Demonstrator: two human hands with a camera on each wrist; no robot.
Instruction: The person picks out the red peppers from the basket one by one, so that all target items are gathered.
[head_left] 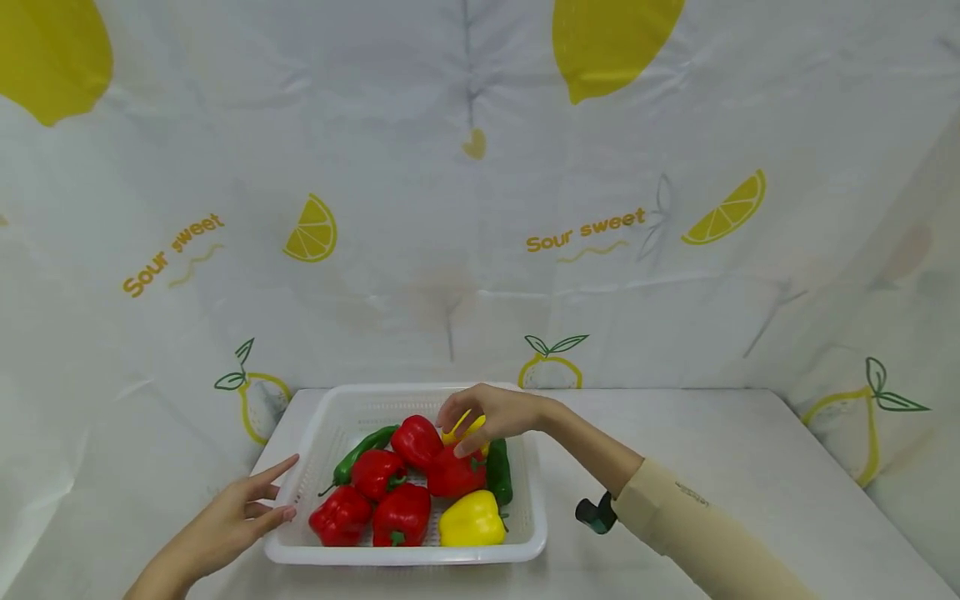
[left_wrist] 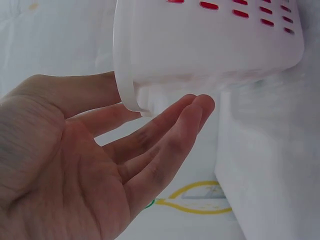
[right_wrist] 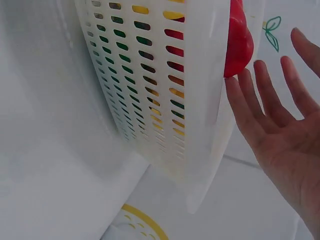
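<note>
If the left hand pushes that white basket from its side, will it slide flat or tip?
The white basket is wide and low, so it would probably slide rather than tip. Its slotted wall looks like thin plastic and may flex a little under the left hand. The peppers heaped inside add weight and, being rounded and glossy, might shift.

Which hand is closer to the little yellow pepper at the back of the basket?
Right. The right hand reaches over the small yellow pepper, fingers around it. The left hand is outside the white plastic basket, by its left wall.
</note>
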